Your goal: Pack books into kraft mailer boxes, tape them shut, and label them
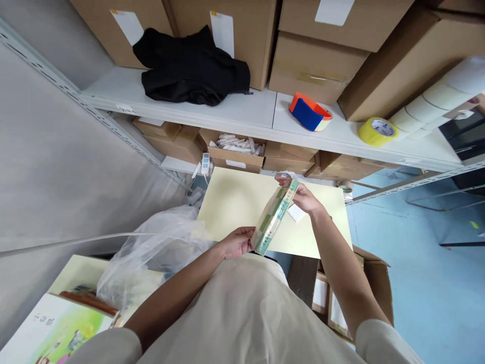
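Observation:
A flat, book-like package (276, 216) in shiny clear plastic is held tilted above the cream table. Its long narrow side carries green and cream printing with characters. My left hand (239, 241) is closed on the lower left end, thumb and fingers pinching the edge. At the upper right end, my right hand (306, 198) grips the package, its fingers partly hidden behind it. Just beyond that end is something round and reddish-brown (284, 177) that I cannot make out clearly. A small white card (296, 212) lies on the table beside the right hand.
The cream table (231, 202) stands under a grey shelf (242, 114) with cardboard boxes, a black garment (193, 68) and yellow tape (378, 131). Clear plastic sheeting (151, 247) bulges at left, near an illustrated book (56, 328). An open carton (379, 283) stands at lower right.

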Available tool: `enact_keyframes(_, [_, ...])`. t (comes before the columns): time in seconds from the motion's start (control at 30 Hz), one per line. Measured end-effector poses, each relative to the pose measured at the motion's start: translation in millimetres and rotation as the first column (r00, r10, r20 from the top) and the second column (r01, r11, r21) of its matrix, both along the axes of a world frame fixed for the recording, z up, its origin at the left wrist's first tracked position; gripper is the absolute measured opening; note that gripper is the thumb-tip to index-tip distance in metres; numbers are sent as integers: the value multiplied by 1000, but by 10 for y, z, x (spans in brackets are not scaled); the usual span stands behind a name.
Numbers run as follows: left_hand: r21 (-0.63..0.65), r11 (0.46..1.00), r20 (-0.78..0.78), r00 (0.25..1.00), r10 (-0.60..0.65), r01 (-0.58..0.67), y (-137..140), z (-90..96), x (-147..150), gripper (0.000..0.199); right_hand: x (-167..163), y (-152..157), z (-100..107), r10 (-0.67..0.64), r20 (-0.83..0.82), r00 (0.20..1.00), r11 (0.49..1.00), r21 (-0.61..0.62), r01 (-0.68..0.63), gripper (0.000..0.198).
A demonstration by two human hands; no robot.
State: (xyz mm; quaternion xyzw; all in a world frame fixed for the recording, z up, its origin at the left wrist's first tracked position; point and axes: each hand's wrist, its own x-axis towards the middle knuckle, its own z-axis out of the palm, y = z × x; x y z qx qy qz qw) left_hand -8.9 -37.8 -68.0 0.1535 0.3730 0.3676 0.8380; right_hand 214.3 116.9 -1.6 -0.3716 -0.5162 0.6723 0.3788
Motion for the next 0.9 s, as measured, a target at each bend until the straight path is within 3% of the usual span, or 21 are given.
enact_keyframes(0.13, [36,998,-124,991,-54,58,95,107,-63,41,4,72,16,67,18,998,998,6,-67,41])
enact_keyframes(0.2, [128,991,-176,982,68,-46,150,193,-171,50,23,90,48,85,56,995,996,19,-86,39])
enact_keyframes(0.27, [285,949,-228,953,201,-132,202,297,-280,59,19,104,88,103,98,990,994,21,-106,36])
enact_keyframes(0.33, [442,894,-338,908,248,-80,241,392,-339,62,-18,124,122,122,153,981,992,11,-126,34])
enact_keyframes(0.4, [516,855,-488,835,254,42,262,446,-331,56,-71,155,145,135,219,966,990,1,-139,33])
enact_keyframes(0.5, [521,851,-581,760,291,72,256,427,-252,39,-99,194,170,95,286,954,995,-8,-97,32])
enact_keyframes(0.6, [489,872,-529,805,269,30,224,361,-207,38,-10,104,170,-7,185,983,998,-57,18,45])
enact_keyframes(0.7, [469,883,-462,850,252,-7,207,326,-217,39,84,-217,81,-21,17,1000,983,-181,23,54])
enact_keyframes(0.8, [454,891,-453,858,242,-12,231,286,-236,43,50,-639,-98,19,58,998,971,-240,-4,46])
enact_keyframes(0.9, [451,892,-498,839,221,33,271,193,-254,50,-72,-905,-269,-91,100,991,970,-215,111,40])
